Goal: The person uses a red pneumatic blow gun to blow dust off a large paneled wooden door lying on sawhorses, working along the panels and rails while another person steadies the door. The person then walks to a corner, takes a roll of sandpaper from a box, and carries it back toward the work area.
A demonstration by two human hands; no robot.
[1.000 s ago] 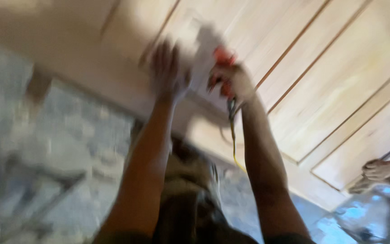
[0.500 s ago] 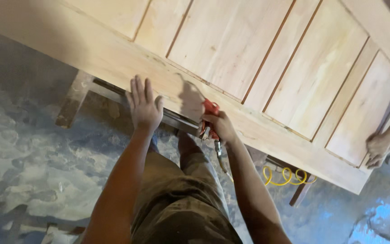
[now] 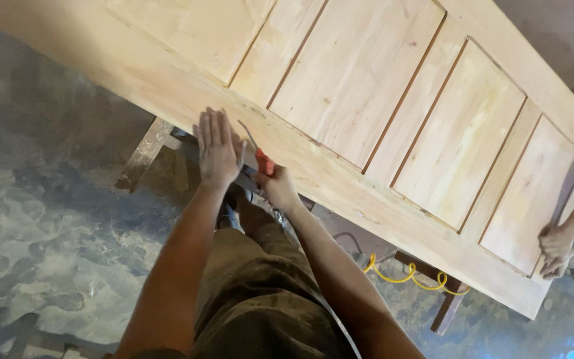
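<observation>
The left hand (image 3: 218, 147) has settled flat, fingers spread, on the wooden door (image 3: 393, 119); the right hand (image 3: 277, 188) beside it grips a red-handled tool (image 3: 262, 161).

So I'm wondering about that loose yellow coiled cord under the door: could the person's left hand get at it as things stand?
Probably not without shifting. The left hand lies flat on the door edge, while the yellow coiled cord lies beneath the door on the far side of the right arm, which crosses the way.

One camera sits on the person's head, looking steeply down and close over both forearms at the wooden door (image 3: 393, 126) and dusty floor (image 3: 48, 219) beneath.
</observation>
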